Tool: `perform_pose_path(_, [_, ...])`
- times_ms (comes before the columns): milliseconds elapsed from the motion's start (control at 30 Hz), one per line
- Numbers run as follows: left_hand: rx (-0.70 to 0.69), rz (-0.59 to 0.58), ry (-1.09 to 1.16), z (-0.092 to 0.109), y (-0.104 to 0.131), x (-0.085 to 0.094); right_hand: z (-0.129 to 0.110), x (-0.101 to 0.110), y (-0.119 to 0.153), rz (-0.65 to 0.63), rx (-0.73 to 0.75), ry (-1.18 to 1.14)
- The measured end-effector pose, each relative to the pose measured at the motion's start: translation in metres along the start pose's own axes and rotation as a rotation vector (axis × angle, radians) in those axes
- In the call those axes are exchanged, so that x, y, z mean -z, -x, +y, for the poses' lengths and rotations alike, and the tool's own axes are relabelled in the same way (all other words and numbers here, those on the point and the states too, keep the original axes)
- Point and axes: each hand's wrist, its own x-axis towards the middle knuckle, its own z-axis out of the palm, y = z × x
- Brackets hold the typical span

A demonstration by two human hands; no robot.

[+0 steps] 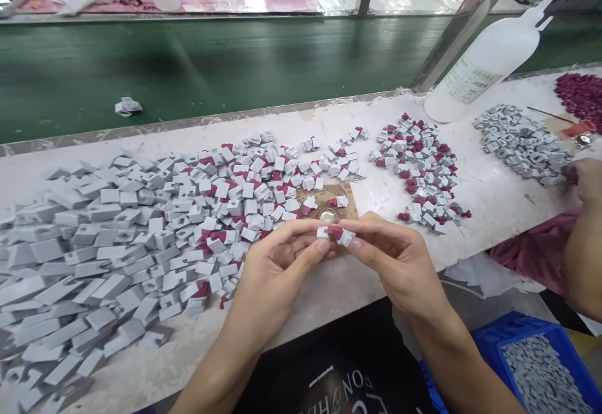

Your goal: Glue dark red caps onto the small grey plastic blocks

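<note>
A small grey-and-maroon plastic piece (335, 234) is held between both hands above the table's front edge. My left hand (282, 263) pinches its left grey end between thumb and fingers. The fingers of my right hand (399, 257) close on its right grey end. Just beyond the fingertips, a small round dish (328, 216) sits on a brown cardboard piece (350, 196), with two grey-and-maroon pieces next to it. To the left spreads a large heap of grey blocks (108, 244), mixed with maroon parts toward its right side.
Grey-and-maroon pieces (423, 169) form a pile right of centre. A white bottle (484, 66) leans behind it. Small grey parts (522, 141) lie near another person's hand (587, 182). A green belt (211, 63) runs behind. A blue crate (540, 364) stands low right.
</note>
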Motion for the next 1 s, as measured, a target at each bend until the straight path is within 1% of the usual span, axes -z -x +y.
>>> perform_pose_path(100, [-0.008, -0.008, -0.075, 0.003, 0.0, 0.003, -0.004, 0.0, 0.0, -0.023, -0.006, 0.054])
perform_pose_path(167, [-0.008, -0.025, -0.119, 0.008, 0.002, 0.005, -0.007, 0.002, -0.001, -0.064, -0.016, 0.058])
perform_pose_path(333, [-0.021, -0.064, -0.157, 0.024, 0.006, 0.006, -0.011, 0.006, -0.003, -0.176, -0.05, -0.044])
perform_pose_path(433, [-0.009, -0.096, -0.212, 0.035, 0.011, 0.011, -0.013, 0.002, -0.002, -0.233, -0.082, -0.067])
perform_pose_path(533, [0.006, -0.135, -0.404, 0.049, 0.011, 0.025, -0.018, -0.005, -0.005, -0.272, -0.083, -0.03])
perform_pose_path(600, [-0.042, -0.121, -0.611, 0.064, 0.002, 0.037, -0.025, -0.004, -0.016, -0.277, -0.057, 0.058])
perform_pose_path(633, [-0.075, -0.088, -0.73, 0.073, -0.006, 0.043, -0.029, 0.0, -0.025, -0.254, -0.036, 0.142])
perform_pose_path(667, [-0.104, -0.034, -0.846, 0.084, -0.017, 0.048, -0.033, 0.006, -0.037, -0.204, -0.003, 0.251])
perform_pose_path(700, [-0.128, 0.037, -0.95, 0.095, -0.031, 0.052, -0.037, 0.016, -0.051, -0.124, 0.042, 0.38])
perform_pose_path(767, [-0.155, 0.194, -1.106, 0.118, -0.065, 0.06, -0.045, 0.039, -0.084, 0.09, 0.143, 0.66])
perform_pose_path(800, [-0.163, 0.271, -1.151, 0.128, -0.084, 0.064, -0.048, 0.052, -0.101, 0.195, 0.177, 0.785])
perform_pose_path(833, [-0.164, 0.338, -1.176, 0.136, -0.104, 0.068, -0.05, 0.064, -0.118, 0.267, 0.185, 0.897])
perform_pose_path(867, [-0.159, 0.389, -1.163, 0.142, -0.124, 0.072, -0.052, 0.074, -0.134, 0.296, 0.171, 0.993])
perform_pose_path(900, [-0.155, 0.433, -1.132, 0.147, -0.143, 0.075, -0.052, 0.082, -0.148, 0.291, 0.149, 1.068])
perform_pose_path(933, [-0.142, 0.454, -1.094, 0.15, -0.161, 0.079, -0.052, 0.087, -0.161, 0.259, 0.128, 1.121])
perform_pose_path(1000, [-0.105, 0.457, -1.024, 0.153, -0.193, 0.084, -0.048, 0.09, -0.181, 0.17, 0.106, 1.174])
